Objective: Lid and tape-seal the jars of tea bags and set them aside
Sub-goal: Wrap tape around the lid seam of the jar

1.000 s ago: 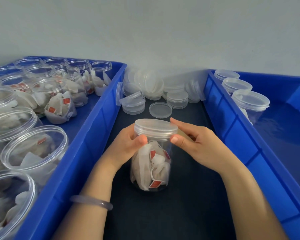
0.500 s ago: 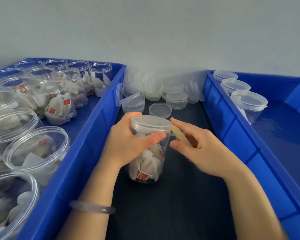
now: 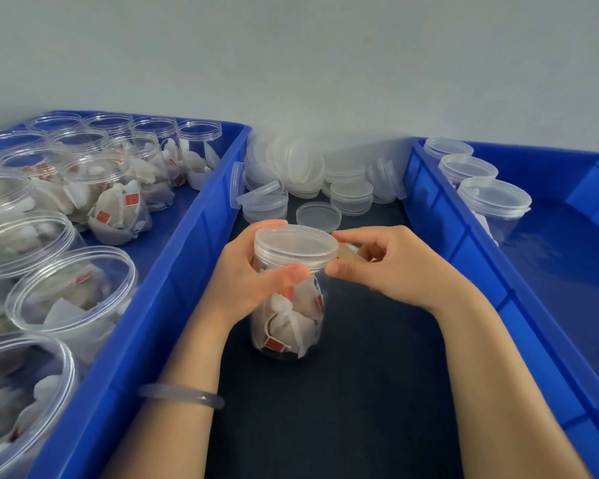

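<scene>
Jar [image 3: 287,323], lidded, stands on the table [image 3: 377,375] just before the loose lids [image 3: 351,197]. Your left hand [image 3: 242,281] grips it, and your right hand [image 3: 395,271], fingers pinching tape [image 3: 348,251], has closed in on the rim: sealing looks begun.

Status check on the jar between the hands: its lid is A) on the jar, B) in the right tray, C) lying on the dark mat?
A: the lid sits on the jar, which the left hand grips while the right hand pinches tape at its rim.
</scene>
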Motion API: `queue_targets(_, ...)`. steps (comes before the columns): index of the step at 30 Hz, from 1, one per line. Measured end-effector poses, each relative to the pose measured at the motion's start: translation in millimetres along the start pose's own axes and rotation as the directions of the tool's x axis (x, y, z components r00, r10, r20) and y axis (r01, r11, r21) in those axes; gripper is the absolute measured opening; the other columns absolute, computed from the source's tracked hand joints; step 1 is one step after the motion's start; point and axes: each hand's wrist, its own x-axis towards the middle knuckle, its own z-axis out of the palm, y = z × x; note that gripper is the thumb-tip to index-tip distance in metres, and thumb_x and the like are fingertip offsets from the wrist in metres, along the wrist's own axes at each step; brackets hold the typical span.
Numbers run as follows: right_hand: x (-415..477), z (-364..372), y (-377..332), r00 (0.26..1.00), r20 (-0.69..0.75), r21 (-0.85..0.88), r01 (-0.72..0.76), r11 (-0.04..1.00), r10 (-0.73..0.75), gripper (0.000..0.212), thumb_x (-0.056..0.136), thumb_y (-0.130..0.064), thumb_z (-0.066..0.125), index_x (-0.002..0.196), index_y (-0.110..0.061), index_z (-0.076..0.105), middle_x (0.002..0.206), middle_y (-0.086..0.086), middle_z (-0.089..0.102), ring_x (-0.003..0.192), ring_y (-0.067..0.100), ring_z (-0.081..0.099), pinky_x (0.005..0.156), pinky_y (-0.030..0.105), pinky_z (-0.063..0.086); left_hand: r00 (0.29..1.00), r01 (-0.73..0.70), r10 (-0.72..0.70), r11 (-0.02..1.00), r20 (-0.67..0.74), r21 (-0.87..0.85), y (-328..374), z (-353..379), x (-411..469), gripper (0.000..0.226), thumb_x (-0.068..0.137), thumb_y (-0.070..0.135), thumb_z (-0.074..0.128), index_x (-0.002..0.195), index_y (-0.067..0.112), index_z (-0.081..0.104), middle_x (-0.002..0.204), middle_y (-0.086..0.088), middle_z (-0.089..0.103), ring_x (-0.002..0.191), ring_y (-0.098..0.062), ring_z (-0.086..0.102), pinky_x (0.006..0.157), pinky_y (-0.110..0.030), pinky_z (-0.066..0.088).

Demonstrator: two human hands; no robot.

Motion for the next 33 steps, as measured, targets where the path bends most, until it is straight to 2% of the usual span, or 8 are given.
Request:
queue_targets(4,3,2,1,0.996,0.094,0.061,0.002,0.998,-0.008,0.073,0.062,-0.060,0.069,0.131,-0.042,0.053,0.070,-0.021,0.057,0.054,-0.003,0.048,0.051,0.007,0.036,0.999,0.043,-0.043,0.998,0.016,0.048,1,-3,2,0.121,0.033,0.076,0.075,0.138,0.023,0.045,0.131,0.006,0.054,0.118,-0.005,0.054,0.082,-0.010,0.048)
queue_targets(10,-6,10,-2,0.999,0.001,-0.121,0.053,0.991,-0.053,0.071,0.075,-0.061,0.062,0.141,-0.041,0.043,0.136,-0.017,0.053,0.121,0.007,0.051,0.099,0.029,0.043,0.996,-0.005,0.030,0.961,-0.086,0.275,9,4,-7,0.100,0.038,0.081,0.073,0.125,0.042,0.039,0.105,0.033,0.054,0.101,0.023,0.048,0.072,0.001,0.041)
queue_targets(15,-18,8,-6,0.987,0.156,0.028,0.034,0.999,-0.038,0.072,0.083,-0.030,0.068,0.144,-0.041,0.033,0.096,-0.014,0.059,0.065,0.005,0.062,0.061,0.021,0.052,0.987,0.050,-0.016,0.976,-0.161,0.212,9,4,0,0.092,0.036,0.071,0.071,0.118,0.035,0.048,0.101,0.026,0.056,0.091,0.025,0.050,0.065,0.002,0.040)
queue_targets(19,-24,5,-3,0.991,-0.108,-0.088,0.065,0.994,-0.074,0.056,0.069,-0.057,0.062,0.123,-0.046,0.058,0.078,-0.009,0.066,0.070,0.005,0.057,0.069,0.022,0.050,0.984,0.032,-0.016,0.995,-0.175,0.093,3,0,0,0.093,0.040,0.061,0.073,0.123,0.023,0.055,0.105,0.019,0.061,0.095,0.013,0.058,0.073,-0.005,0.047)
queue_targets(24,-18,7,-1,0.986,-0.160,-0.018,0.052,0.998,-0.054,0.058,0.061,-0.065,0.064,0.114,-0.041,0.066,0.064,0.007,0.055,0.054,0.006,0.042,0.058,0.023,0.043,0.997,0.015,-0.011,0.999,-0.083,0.047,-1,-2,-2,0.087,0.049,0.052,0.084,0.125,0.020,0.056,0.115,0.008,0.064,0.106,-0.005,0.062,0.085,-0.019,0.052)
queue_targets(29,-4,3,0,0.999,-0.023,-0.001,0.033,0.999,-0.033,0.087,0.046,-0.074,0.063,0.127,-0.042,0.059,0.078,0.005,0.059,0.066,0.012,0.052,0.071,0.038,0.050,0.998,0.011,-0.006,0.996,0.061,-0.083,-5,-9,-1,0.094,0.042,0.058,0.085,0.123,0.019,0.056,0.112,0.001,0.069,0.109,-0.011,0.064,0.083,-0.020,0.051)
queue_targets(31,-1,4,3,0.991,0.102,0.038,0.082,0.996,-0.085,0.084,0.050,-0.068,0.068,0.129,-0.046,0.052,0.106,-0.016,0.064,0.085,-0.003,0.059,0.077,0.025,0.051,0.988,0.058,-0.035,0.987,0.151,-0.149,-6,-9,-1,0.103,0.039,0.064,0.086,0.126,0.019,0.054,0.116,-0.003,0.068,0.114,-0.018,0.062,0.087,-0.025,0.051)
queue_targets(33,0,6,4,0.974,0.170,0.136,0.128,0.982,-0.150,0.063,0.059,-0.055,0.072,0.119,-0.053,0.053,0.109,-0.027,0.063,0.075,-0.013,0.058,0.064,0.007,0.044,0.979,0.081,-0.052,0.986,0.197,-0.143,-3,-9,-1,0.110,0.036,0.068,0.084,0.130,0.023,0.050,0.125,-0.004,0.063,0.120,-0.017,0.057,0.095,-0.030,0.049)
